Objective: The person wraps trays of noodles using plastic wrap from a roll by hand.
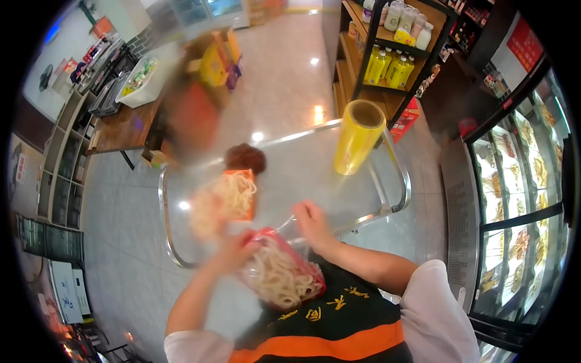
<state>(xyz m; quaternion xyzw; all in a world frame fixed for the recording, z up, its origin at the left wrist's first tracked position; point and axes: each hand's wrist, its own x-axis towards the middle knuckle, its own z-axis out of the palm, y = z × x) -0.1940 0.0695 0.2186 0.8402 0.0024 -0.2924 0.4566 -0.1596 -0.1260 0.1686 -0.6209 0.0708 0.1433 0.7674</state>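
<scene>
Red tray (318, 282) of pale rings (281, 273), six o'clock: might tip.
Left hand (239, 250) clamped on rim; right hand's (312, 225) fingers pinch clear film (284, 224); overpulling could tear it.

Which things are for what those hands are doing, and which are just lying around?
Seems part of the job:
red tray of pale rings, in the left hand
clear film at the right hand
probably the yellow roll and orange tray

Just around:
yellow bottles
white bin
lit glass case

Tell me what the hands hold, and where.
The left hand grips the red tray near its far left corner; the right hand pinches clear film.
</scene>
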